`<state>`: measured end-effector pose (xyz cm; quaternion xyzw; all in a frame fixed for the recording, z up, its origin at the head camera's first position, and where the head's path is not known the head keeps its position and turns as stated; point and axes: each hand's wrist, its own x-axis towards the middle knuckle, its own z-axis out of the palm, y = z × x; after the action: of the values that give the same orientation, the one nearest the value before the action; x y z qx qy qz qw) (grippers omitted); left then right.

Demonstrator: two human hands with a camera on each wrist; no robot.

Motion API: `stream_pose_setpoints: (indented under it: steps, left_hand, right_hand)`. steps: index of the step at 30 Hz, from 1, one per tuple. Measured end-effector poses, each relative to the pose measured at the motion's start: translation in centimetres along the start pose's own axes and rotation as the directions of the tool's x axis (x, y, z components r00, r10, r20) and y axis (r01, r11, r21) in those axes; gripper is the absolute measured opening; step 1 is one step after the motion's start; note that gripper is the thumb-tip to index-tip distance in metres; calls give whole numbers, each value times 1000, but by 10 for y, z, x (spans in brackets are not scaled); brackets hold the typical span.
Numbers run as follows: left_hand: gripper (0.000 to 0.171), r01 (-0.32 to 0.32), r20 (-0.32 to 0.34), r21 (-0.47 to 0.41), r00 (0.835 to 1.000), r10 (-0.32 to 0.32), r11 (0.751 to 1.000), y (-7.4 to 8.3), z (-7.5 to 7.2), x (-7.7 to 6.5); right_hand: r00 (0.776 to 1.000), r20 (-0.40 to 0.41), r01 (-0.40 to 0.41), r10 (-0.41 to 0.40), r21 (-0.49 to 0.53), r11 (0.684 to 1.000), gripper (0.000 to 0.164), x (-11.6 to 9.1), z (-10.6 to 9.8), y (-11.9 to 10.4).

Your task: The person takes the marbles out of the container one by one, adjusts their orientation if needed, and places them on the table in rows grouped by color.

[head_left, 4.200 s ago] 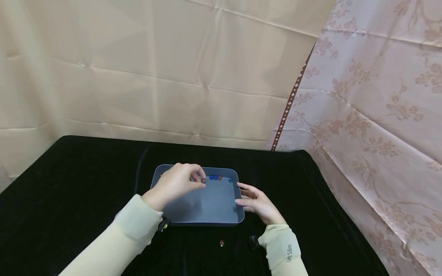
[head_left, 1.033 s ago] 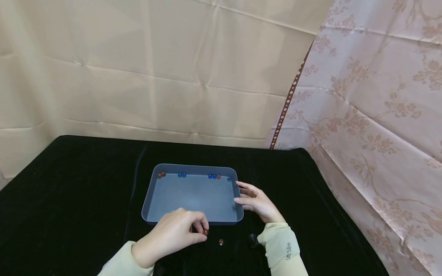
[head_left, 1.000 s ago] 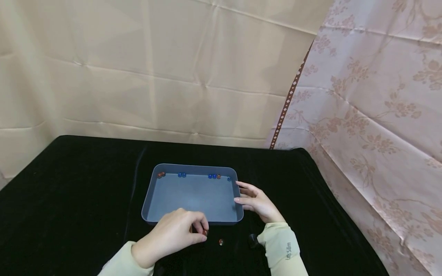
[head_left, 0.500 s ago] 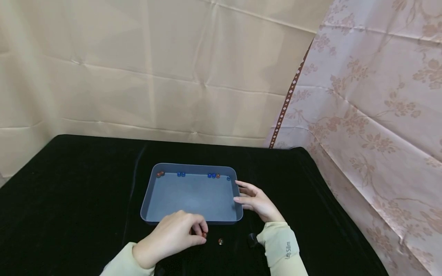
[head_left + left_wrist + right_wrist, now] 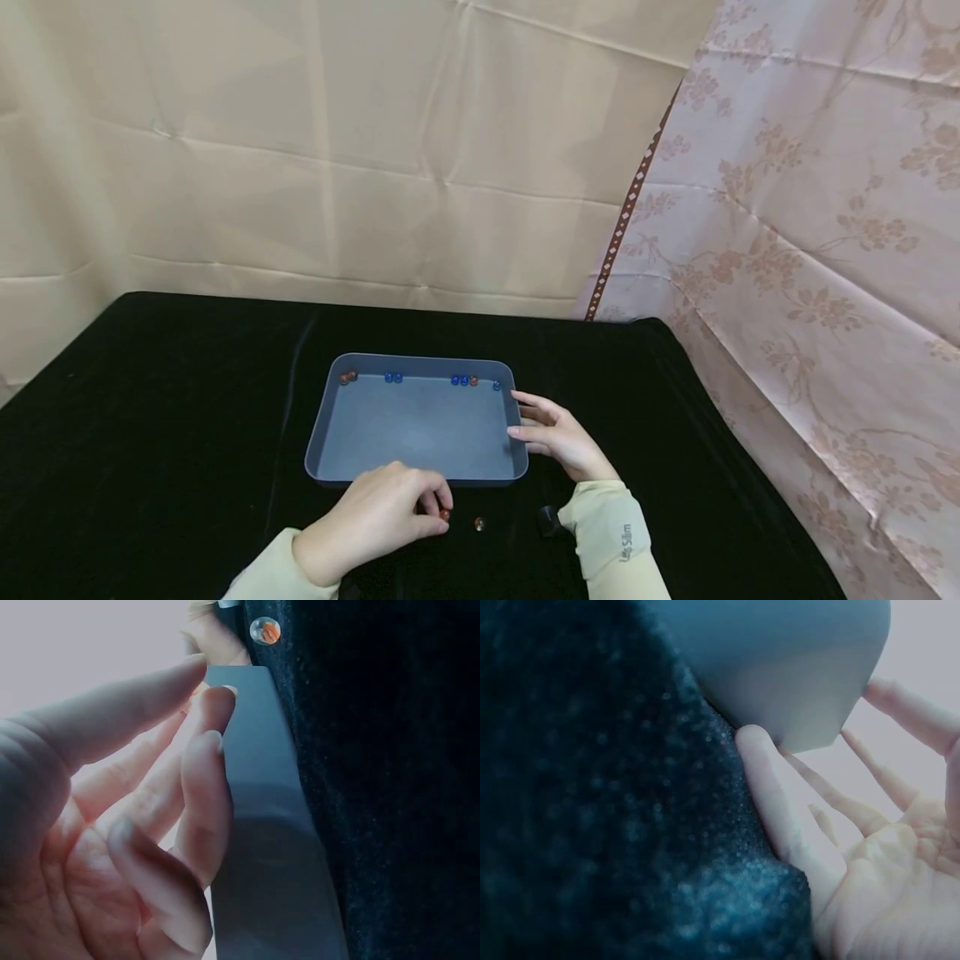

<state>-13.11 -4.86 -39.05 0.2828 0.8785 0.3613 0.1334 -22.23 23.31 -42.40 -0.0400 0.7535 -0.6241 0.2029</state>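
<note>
A shallow blue-grey tray [image 5: 420, 429] lies on the black cloth. My left hand [image 5: 386, 512], just in front of the tray's near wall, pinches an orange marble [image 5: 445, 515] between thumb and fingertips. The fingers mostly hide that marble in the left wrist view. A second clear marble with an orange swirl [image 5: 480, 524] rests on the cloth to its right. At the tray's right side is my right hand [image 5: 562, 437], its fingers spread and fairly straight, fingertips touching the tray wall [image 5: 795, 697].
Along the tray's back wall lie two orange marbles [image 5: 348, 377] at the left, two blue marbles [image 5: 393, 377], two more blue marbles [image 5: 460, 380] beside an orange marble [image 5: 473, 381], and a blue marble [image 5: 497, 385] at the right. Curtains [image 5: 360, 167] hang behind.
My left hand has come from above the tray's back, a brownish marble at its fingertips, to the near side. It has sunk slightly over the last second. My right hand stays at the tray.
</note>
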Motion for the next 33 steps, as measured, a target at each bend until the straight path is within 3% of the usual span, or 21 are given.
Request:
stream_pose_setpoints:
  steps: [19,33]
  left_hand:
    - [7,-2,27,68,1000,1,998,-1,2,-2]
    - [8,-5,5,149,1000,4,989,-6,7,-2]
  right_hand:
    - [1000,-5,14,-14,-2,1000,63,0,0,0]
    - [1000,-10,4,-4,-9,1000,63,0,0,0]
